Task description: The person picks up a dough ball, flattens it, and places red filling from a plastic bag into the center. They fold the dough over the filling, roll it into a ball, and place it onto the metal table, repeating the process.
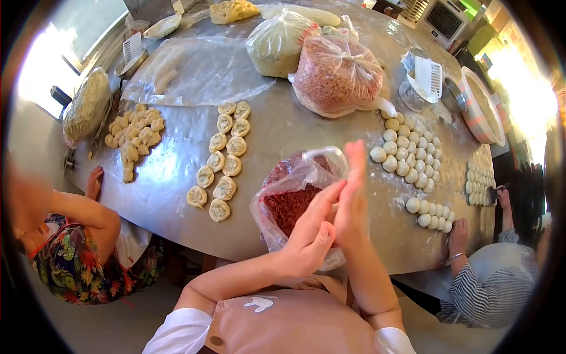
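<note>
While a co-worker in a floral dress point(76, 259) leans on the rim of the round metal tabletop point(277, 127) at far left, a heap of small dough pieces point(134, 137) lies close by. Two rows of pleated pastries point(222, 158) run down the floured surface just beside the heap. At centre, the wearer's left hand point(308, 239) and right hand point(352, 197) are pressed palm to palm with fingers mostly straight. Both hands are raised just over an open plastic bag of dark red filling point(292, 203), which sits at the near edge of the tabletop. Whether anything lies between the palms cannot be told. Farther back stands a larger tied bag of pinkish filling point(337, 74). To the right, round dough balls point(407, 152) lie in rows, and a co-worker in a striped sleeve point(495, 283) sets one hand on the rim.
</note>
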Motion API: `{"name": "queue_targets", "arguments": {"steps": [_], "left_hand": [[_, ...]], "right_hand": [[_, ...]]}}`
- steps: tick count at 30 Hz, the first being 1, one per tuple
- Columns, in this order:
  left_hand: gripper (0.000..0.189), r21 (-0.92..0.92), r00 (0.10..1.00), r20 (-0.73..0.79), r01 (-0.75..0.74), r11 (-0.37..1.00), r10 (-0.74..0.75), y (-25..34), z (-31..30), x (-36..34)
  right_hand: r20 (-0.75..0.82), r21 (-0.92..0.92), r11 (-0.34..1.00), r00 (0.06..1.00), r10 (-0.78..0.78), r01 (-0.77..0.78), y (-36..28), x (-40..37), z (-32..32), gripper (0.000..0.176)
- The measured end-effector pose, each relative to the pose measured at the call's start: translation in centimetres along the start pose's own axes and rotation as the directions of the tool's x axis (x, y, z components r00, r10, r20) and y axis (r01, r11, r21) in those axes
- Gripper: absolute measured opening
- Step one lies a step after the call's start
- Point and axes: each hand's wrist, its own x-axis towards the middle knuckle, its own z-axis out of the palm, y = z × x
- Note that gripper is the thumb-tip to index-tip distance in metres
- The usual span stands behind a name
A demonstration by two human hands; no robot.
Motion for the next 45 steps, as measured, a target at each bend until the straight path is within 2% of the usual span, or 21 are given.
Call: {"name": "queue_targets", "arguments": {"steps": [2, 4, 6, 10, 14, 15, 17, 20, 21, 22, 23, 28, 29, 31, 32, 35, 36, 39, 40, 43, 45], "left_hand": [[0.067, -0.032, 0.999, -0.007, 0.034, 0.999, -0.035, 0.0, 0.5, -0.4], [0.060, -0.058, 0.994, -0.049, 0.091, 0.994, -0.094, 0.5, 0.4, 0.4], [0.041, -0.065, 0.968, -0.238, 0.069, 0.995, -0.083, 0.6, 0.9, 1.2], [0.043, -0.188, 0.914, -0.334, 0.176, 0.966, -0.231, 0.3, -0.1, 1.1], [0.040, -0.440, 0.949, -0.290, -0.017, 0.898, -0.124, 0.2, -3.3, 1.2], [0.038, -0.346, 0.943, -0.317, -0.012, 0.938, -0.105, 0.5, -3.1, 1.2], [0.035, -0.151, 0.932, -0.357, 0.007, 0.989, -0.061, 0.7, -2.4, 1.5], [0.036, -0.408, 0.954, -0.293, -0.063, 0.911, -0.066, 2.1, -1.8, 1.3], [0.036, -0.495, 0.968, -0.244, -0.065, 0.867, -0.066, 2.7, -2.0, 1.1], [0.039, -0.275, 0.990, -0.142, -0.017, 0.961, -0.023, 2.3, -2.4, 0.9], [0.041, -0.245, 0.994, -0.106, -0.005, 0.970, -0.022, 1.1, -3.2, 0.4], [0.061, -0.366, 0.972, -0.159, 0.102, 0.925, -0.170, 0.7, -3.1, 0.0], [0.065, -0.468, 0.977, -0.139, 0.078, 0.881, -0.161, 0.8, -3.0, 0.1], [0.069, -0.342, 0.973, -0.094, 0.169, 0.924, -0.213, 1.5, -2.7, 0.2], [0.072, -0.274, 0.968, -0.074, 0.212, 0.938, -0.240, 2.0, -2.6, 0.2], [0.064, -0.192, 0.986, 0.003, 0.165, 0.967, -0.167, 0.7, -3.5, -0.3], [0.063, -0.194, 0.995, -0.010, 0.093, 0.977, -0.096, 0.2, -3.7, 0.3], [0.063, -0.288, 0.974, -0.192, 0.065, 0.955, -0.124, 0.7, -2.5, 0.6], [0.062, -0.413, 0.965, -0.226, 0.030, 0.910, -0.134, 0.9, -1.9, 0.8], [0.059, -0.503, 0.941, -0.271, 0.041, 0.863, -0.202, 2.1, -0.6, 1.3], [0.055, -0.055, 0.988, -0.072, 0.131, 0.990, -0.135, 0.9, -2.2, 0.3]], "right_hand": [[-0.140, 0.074, 0.988, 0.980, 0.143, -0.134, 0.8, 1.3, -0.2, 0.080], [-0.094, 0.241, 0.965, 0.987, 0.132, -0.106, -0.1, 0.9, 0.0, 0.085], [-0.050, 0.408, 0.908, 0.991, 0.123, -0.092, -1.8, 0.0, 0.5, 0.090], [-0.026, 0.718, 0.694, 0.995, 0.100, -0.051, -2.9, -1.3, 1.3, 0.098], [0.059, 0.444, 0.896, 0.998, -0.008, -0.019, -1.1, -3.4, 1.4, 0.070], [0.166, 0.313, 0.948, 0.986, 0.010, -0.062, -1.2, -4.1, 1.6, 0.060], [0.086, 0.312, 0.949, 0.996, 0.027, -0.052, -1.9, -4.3, 2.7, 0.048], [0.118, 0.441, 0.863, 0.969, 0.217, -0.247, -1.6, -4.4, 1.6, 0.042], [0.172, 0.481, 0.837, 0.964, 0.202, -0.261, -1.6, -4.5, 1.6, 0.044], [0.229, 0.515, 0.812, 0.957, 0.179, -0.275, -1.6, -4.4, 1.5, 0.047], [0.286, 0.545, 0.785, 0.946, 0.154, -0.292, -1.6, -4.3, 1.5, 0.050], [0.006, 0.317, 0.946, 0.998, 0.064, -0.062, -2.2, -4.1, 2.9, 0.051], [0.109, 0.400, 0.897, 0.981, 0.157, -0.188, -2.0, -4.1, 2.2, 0.052], [0.334, 0.509, 0.742, 0.894, 0.298, -0.437, -1.4, -4.1, 0.1, 0.055], [0.442, 0.529, 0.673, 0.845, 0.301, -0.517, -1.0, -4.0, -0.1, 0.068], [0.410, 0.604, 0.615, 0.859, 0.306, -0.507, -1.5, -4.6, 0.7, 0.070], [0.315, 0.555, 0.747, 0.923, 0.220, -0.367, -1.5, -4.5, 1.1, 0.070], [0.271, 0.223, 0.946, 0.947, 0.170, -0.234, -2.5, -4.0, 1.0, 0.070], [-0.007, 0.349, 0.922, 0.983, 0.181, -0.167, -2.5, -4.1, 2.9, 0.060], [0.458, 0.473, 0.665, 0.806, 0.374, -0.578, -2.1, -3.4, -0.8, 0.059], [0.336, 0.487, 0.734, 0.877, 0.343, -0.474, -2.1, -4.5, 0.5, 0.063]]}}
